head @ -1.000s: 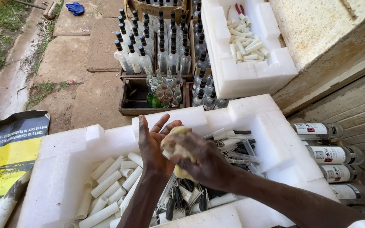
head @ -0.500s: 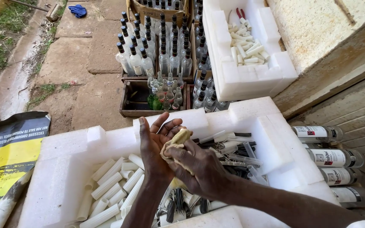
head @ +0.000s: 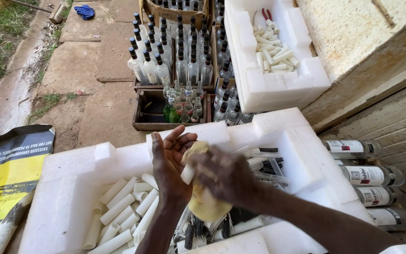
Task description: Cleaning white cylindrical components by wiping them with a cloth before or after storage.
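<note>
Around both hands [head: 198,174]: white tubes [head: 123,209], bottles [head: 175,56].

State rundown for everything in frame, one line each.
left hand: open, palm against the white tube
right hand: blurred, wrapped in the yellow cloth
white tube: between both hands
yellow cloth: bunched, hanging down
foam tray: open
upright bottles: capped
side bottles: lying flat

One head-worn view looks steeply down, close above the foam tray [head: 71,188].
</note>
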